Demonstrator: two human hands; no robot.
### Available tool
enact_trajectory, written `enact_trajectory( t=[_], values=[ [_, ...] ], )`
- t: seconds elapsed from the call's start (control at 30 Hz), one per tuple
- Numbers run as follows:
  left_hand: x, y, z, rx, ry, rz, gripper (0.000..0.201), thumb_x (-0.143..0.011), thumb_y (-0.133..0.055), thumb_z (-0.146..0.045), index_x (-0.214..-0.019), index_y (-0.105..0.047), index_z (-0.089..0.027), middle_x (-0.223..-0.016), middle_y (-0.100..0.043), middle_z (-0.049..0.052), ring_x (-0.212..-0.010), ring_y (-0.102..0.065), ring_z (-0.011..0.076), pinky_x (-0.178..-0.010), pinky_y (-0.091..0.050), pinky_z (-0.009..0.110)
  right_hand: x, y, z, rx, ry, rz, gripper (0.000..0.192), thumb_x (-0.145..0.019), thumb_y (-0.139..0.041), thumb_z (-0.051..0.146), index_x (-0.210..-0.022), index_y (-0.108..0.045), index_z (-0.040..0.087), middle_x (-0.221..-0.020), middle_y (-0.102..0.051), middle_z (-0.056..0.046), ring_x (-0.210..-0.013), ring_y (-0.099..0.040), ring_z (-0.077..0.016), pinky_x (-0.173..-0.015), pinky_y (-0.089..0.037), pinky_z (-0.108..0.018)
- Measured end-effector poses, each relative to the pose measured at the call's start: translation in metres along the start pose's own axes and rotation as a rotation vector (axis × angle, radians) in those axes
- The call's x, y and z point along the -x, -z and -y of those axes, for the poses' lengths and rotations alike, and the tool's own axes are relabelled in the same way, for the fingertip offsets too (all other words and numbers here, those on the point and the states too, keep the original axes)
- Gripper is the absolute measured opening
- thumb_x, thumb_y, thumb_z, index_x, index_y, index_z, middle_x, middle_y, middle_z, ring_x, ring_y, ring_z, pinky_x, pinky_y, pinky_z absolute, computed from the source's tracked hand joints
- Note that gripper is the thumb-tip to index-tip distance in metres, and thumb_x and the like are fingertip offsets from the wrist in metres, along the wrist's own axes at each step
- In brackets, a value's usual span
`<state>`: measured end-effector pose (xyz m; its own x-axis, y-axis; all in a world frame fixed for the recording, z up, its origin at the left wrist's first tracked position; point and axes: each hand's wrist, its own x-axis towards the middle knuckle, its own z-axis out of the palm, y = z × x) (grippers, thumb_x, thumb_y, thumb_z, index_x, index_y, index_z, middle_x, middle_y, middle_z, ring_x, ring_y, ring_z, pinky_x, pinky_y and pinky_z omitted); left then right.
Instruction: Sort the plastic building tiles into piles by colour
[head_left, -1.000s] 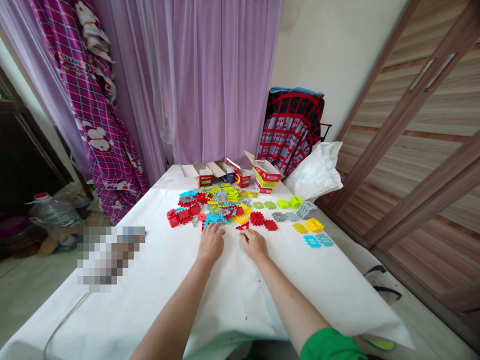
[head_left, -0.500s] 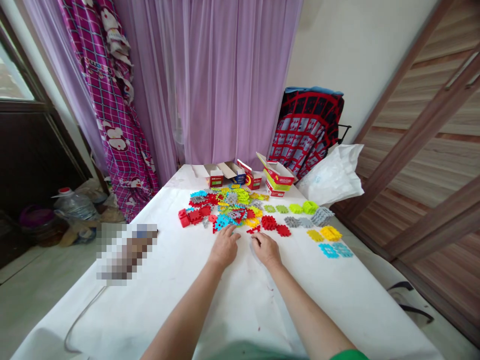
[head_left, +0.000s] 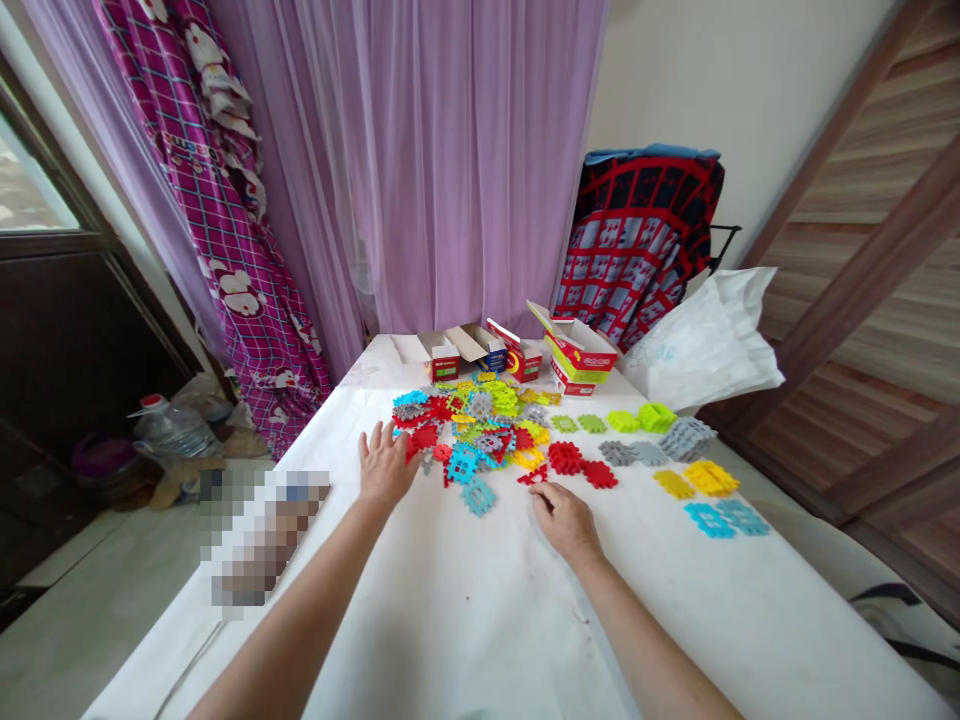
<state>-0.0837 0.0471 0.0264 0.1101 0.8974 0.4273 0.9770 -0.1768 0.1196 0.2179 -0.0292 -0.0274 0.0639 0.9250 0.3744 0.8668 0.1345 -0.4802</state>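
Note:
My left hand (head_left: pixel 386 468) is at the left edge of a pile of plastic interlocking tiles, fingers spread, beside or over some red tiles (head_left: pixel 424 437). Whether it touches them I cannot tell. A pale blue tile (head_left: pixel 478 495) lies flat in front of the pile, between my hands, close to a brighter blue tile (head_left: pixel 462 462). My right hand (head_left: pixel 568 522) rests on the table with its fingers curled, just below a small red piece (head_left: pixel 534 476). What its fingers hold, if anything, is hidden. Red toothed tiles (head_left: pixel 565 458) lie beyond it.
Sorted tiles lie to the right: green (head_left: pixel 623 421), grey (head_left: pixel 688 438), yellow (head_left: pixel 711 478) and blue (head_left: pixel 709 519). Several opened cardboard boxes, including a red-and-green one (head_left: pixel 581 350), stand behind the pile. A white bag (head_left: pixel 705 340) sits at the right edge. A pixelated object (head_left: pixel 266 540) lies at left.
My left hand has moved left from the front of the pile and spread its fingers, uncovering the pale blue tile. My right hand stays curled near the small red piece. The view has shifted slightly.

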Motion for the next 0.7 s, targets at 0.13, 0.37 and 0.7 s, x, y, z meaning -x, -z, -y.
enact_trajectory(
  t=[0.13,0.37,0.7],
  values=[
    [-0.014,0.005,0.016,-0.098,0.072,0.212,0.042,-0.082,-0.055,-0.047,-0.108,-0.066,-0.016,-0.147,-0.043,0.018,-0.142,-0.024,0.0382,-0.113,-0.013,0.061,0.0,0.0,-0.001,-0.026,0.008,0.008,0.027,-0.082,-0.042,0.022,-0.088,-0.068,0.026,-0.095,-0.074,-0.004,-0.09,-0.068,-0.0209,-0.081,-0.051,-0.031],
    [-0.027,0.008,0.01,-0.101,0.204,0.372,0.046,-0.074,-0.062,-0.048,-0.109,-0.067,-0.019,-0.15,-0.039,0.017,-0.143,-0.023,0.0386,-0.111,-0.018,0.063,0.0,0.001,0.0,-0.069,-0.014,0.016,0.027,-0.083,-0.043,0.022,-0.09,-0.069,0.025,-0.095,-0.074,-0.002,-0.09,-0.067,-0.0182,-0.082,-0.049,-0.027],
    [-0.016,0.026,-0.01,-0.025,0.152,0.203,0.037,-0.077,-0.063,-0.047,-0.103,-0.065,-0.021,-0.148,-0.042,0.016,-0.142,-0.025,0.039,-0.109,-0.023,0.065,-0.002,0.007,0.003,-0.184,-0.077,0.043,0.025,-0.082,-0.047,0.021,-0.091,-0.07,0.026,-0.095,-0.074,-0.001,-0.089,-0.068,-0.0184,-0.084,-0.049,-0.028]
  ],
)
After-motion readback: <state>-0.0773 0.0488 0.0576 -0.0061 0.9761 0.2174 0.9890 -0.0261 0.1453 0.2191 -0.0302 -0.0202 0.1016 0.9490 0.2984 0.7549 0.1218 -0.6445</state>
